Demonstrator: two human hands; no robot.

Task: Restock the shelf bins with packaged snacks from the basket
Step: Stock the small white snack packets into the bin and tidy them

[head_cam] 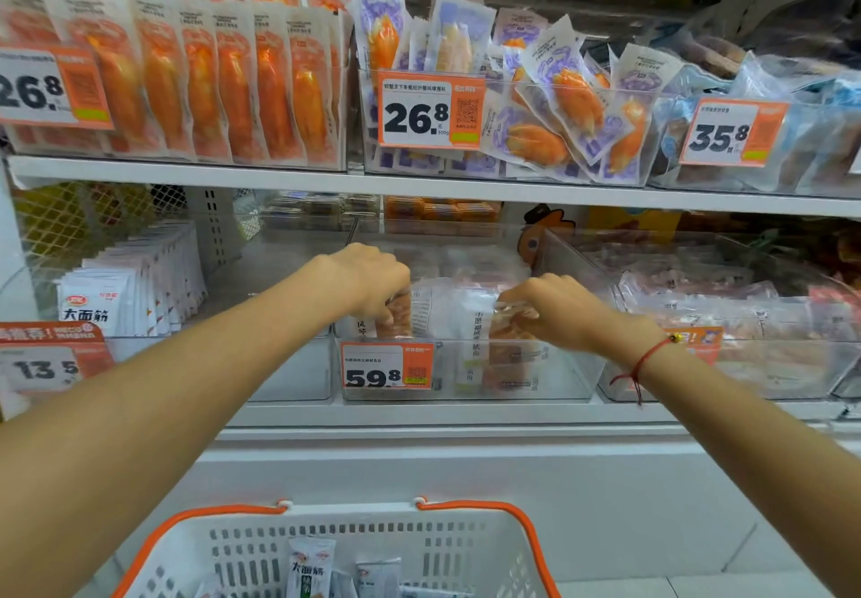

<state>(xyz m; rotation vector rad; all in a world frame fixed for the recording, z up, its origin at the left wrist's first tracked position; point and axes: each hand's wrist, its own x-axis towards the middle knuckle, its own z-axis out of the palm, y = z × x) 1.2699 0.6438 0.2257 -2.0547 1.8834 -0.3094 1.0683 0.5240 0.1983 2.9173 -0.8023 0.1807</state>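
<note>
Nearest, at the bottom edge, sits a white slotted basket (326, 551) with orange handles; three or so white snack packets (310, 567) with dark lettering stand in it, though the frame cuts off its floor, so the full count cannot be told.

Above and beyond the basket, both bare arms reach into the clear middle bin (466, 373) on the lower shelf, the one with the orange 59.8 price tag (386, 366) on its front wall. The left hand (372, 283) curls its fingers down over the top of a clear packet (396, 315) showing brownish-orange pieces inside and white printed paper. The right hand (554, 311), a red string bracelet (645, 357) on its wrist, pinches the top of a second similar packet (505, 341) just right of the first. Both packets stand upright inside the bin, below the fingers.

Left of the left hand, a row of white packets (135, 280) fills the neighbouring bin. Above both hands, the upper shelf carries three bins of packets, orange, purple and blue.
</note>
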